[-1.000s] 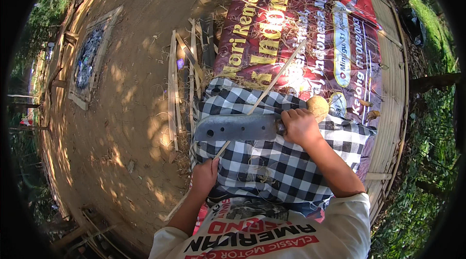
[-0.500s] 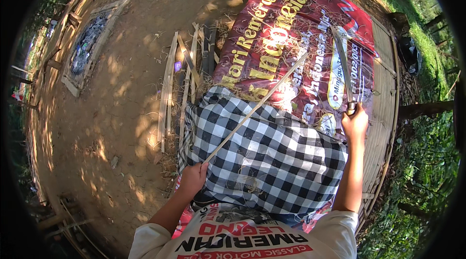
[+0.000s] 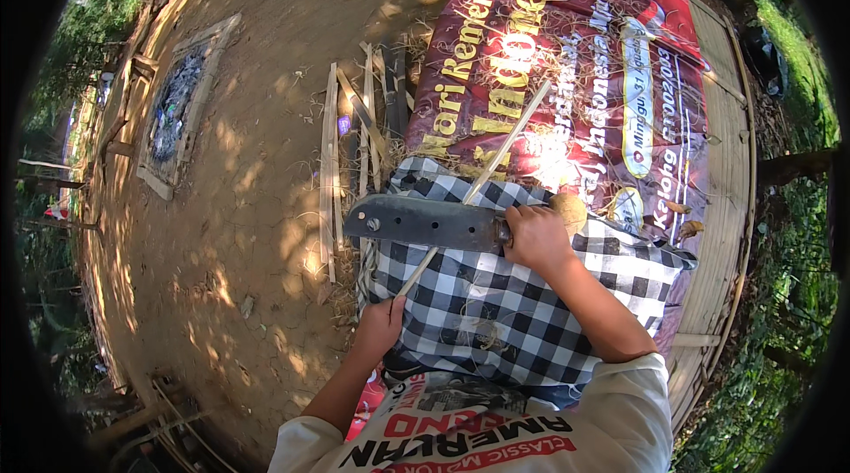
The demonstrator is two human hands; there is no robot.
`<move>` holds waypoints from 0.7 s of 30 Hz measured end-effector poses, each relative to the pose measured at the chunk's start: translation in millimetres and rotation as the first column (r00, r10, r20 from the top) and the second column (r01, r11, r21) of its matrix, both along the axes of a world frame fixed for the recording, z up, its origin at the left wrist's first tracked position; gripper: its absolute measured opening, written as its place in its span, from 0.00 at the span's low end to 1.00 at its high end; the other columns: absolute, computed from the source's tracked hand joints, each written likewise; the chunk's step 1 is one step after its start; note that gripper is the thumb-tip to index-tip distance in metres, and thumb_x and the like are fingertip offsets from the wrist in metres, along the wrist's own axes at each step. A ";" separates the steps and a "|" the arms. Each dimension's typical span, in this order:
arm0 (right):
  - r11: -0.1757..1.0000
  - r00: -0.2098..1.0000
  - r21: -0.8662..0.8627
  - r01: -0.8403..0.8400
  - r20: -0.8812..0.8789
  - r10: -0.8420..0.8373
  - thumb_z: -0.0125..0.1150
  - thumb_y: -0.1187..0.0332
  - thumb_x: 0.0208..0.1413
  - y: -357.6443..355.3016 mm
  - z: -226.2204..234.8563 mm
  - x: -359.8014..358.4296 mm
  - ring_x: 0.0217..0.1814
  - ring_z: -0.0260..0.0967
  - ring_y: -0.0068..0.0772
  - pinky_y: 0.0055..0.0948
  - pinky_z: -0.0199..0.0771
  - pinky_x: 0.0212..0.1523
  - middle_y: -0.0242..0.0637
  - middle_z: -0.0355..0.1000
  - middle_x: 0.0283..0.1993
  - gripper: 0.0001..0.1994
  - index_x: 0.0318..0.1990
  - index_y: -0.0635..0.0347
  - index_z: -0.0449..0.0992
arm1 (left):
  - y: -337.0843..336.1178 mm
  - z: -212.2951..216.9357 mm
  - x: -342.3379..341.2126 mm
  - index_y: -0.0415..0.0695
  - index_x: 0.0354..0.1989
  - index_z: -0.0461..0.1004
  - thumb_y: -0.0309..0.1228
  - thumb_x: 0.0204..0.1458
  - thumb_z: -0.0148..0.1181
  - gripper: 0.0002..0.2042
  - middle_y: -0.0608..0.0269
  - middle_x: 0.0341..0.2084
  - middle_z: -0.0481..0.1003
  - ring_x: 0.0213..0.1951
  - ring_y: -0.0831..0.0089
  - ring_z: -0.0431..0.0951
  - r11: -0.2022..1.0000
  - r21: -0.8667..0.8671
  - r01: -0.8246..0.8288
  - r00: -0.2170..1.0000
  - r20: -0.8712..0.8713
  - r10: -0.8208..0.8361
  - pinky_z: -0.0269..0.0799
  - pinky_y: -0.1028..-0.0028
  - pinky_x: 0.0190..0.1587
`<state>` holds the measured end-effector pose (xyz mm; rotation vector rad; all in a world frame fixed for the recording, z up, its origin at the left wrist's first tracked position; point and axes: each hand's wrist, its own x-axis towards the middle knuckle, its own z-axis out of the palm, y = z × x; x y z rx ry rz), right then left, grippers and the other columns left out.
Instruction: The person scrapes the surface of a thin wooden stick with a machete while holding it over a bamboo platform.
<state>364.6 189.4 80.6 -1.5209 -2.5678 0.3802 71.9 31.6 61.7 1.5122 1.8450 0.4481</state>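
My left hand (image 3: 382, 324) is closed round the lower end of a thin, pale bamboo strip (image 3: 509, 147), which slants up and away to the right. In my right hand (image 3: 537, 241) is the handle of a machete (image 3: 425, 223), its rounded wooden end showing beyond my fist. The broad dark blade, with several holes along it, points left and lies across the strip, hiding part of it. Whether blade and strip touch, I cannot tell. Beneath both, a black-and-white checked cloth (image 3: 469, 296) covers my lap.
A dark red printed banner (image 3: 443, 74), strewn with curly shavings, spreads ahead over a bamboo slat platform (image 3: 708, 269). Split bamboo pieces (image 3: 329, 172) lie to its left on bare earth. Farther left is a wood-framed pit (image 3: 181, 101) of ash-like debris. Greenery borders the right.
The machete has swung from pointing away on the right to lying crosswise over the strip, and my right hand has come inward. My left hand still holds the strip's lower end.
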 end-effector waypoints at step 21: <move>1.000 0.999 0.013 0.001 0.032 -0.002 0.61 0.70 0.35 -16.2 23.5 -17.4 0.28 0.74 0.43 0.39 0.75 0.30 0.42 0.72 0.27 0.10 0.28 0.59 0.70 | 6.1 4.1 -2.6 0.32 0.22 0.72 0.39 0.59 0.52 0.21 0.39 0.14 0.68 0.20 0.42 0.71 0.999 -0.029 -0.020 0.998 0.053 0.021 0.64 0.58 0.22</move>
